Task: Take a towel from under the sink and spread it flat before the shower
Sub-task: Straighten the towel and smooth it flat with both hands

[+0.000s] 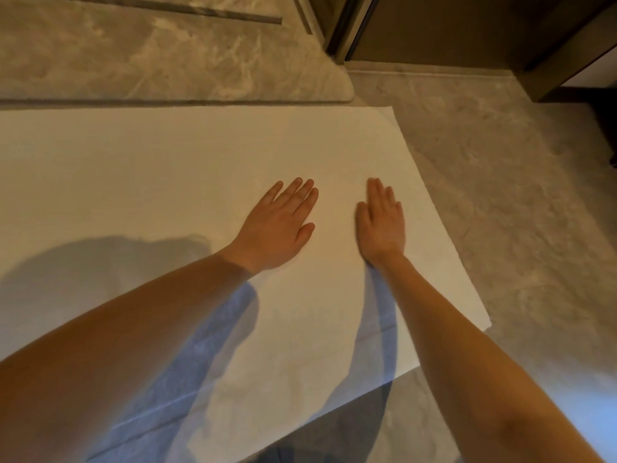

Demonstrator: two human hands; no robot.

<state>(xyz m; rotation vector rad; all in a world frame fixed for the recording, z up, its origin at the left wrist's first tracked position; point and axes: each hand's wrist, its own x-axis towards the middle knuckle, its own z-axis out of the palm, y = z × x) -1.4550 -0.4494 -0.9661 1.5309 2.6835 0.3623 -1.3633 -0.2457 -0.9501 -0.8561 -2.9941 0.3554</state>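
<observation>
A large white towel (167, 168) lies spread flat on the marble floor, its far edge along the raised shower threshold (167, 95). My left hand (277, 225) rests palm down on the towel near its middle, fingers extended and close together. A little to its right, my right hand (382, 222) also lies flat on the towel, palm down, not far from the towel's right edge. Neither hand holds anything. Shadows of my arms fall across the near part of the towel.
Beyond the threshold is the marble shower floor (133, 45) with a long drain slot (167, 10). A dark door frame (344, 31) and a dark wooden cabinet (500, 35) stand at the back right. Bare grey marble floor (517, 212) lies to the towel's right.
</observation>
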